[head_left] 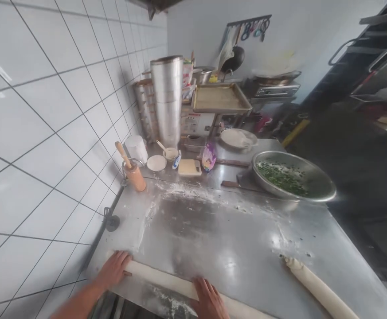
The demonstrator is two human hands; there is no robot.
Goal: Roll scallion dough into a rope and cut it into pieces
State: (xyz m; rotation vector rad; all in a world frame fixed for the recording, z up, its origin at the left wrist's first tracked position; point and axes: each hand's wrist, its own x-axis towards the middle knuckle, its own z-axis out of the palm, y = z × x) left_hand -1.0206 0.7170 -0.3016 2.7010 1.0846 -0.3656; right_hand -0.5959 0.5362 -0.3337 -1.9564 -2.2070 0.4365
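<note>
A long pale dough roll [166, 277] lies along the front edge of the steel table. My left hand [113, 268] is closed over its left end, fingers together and curled on the far side. Further right, my right hand [209, 297] rests on top of the same roll, its fingers bent over the dough. A second, thicker dough roll [322, 290] sits apart at the right, its far end crimped and a bit of green filling showing there. The near right end of the first roll runs out of view.
A large steel bowl [319, 186] with chopped greens stands at the right back, near a knife [230, 183]. Flour [189, 191] dusts the steel table [200, 226]. A kitchen scale [189, 167], purple bag [209, 157] and orange rolling-pin holder [135, 177] line the back. Tiled wall [47, 177] borders the left.
</note>
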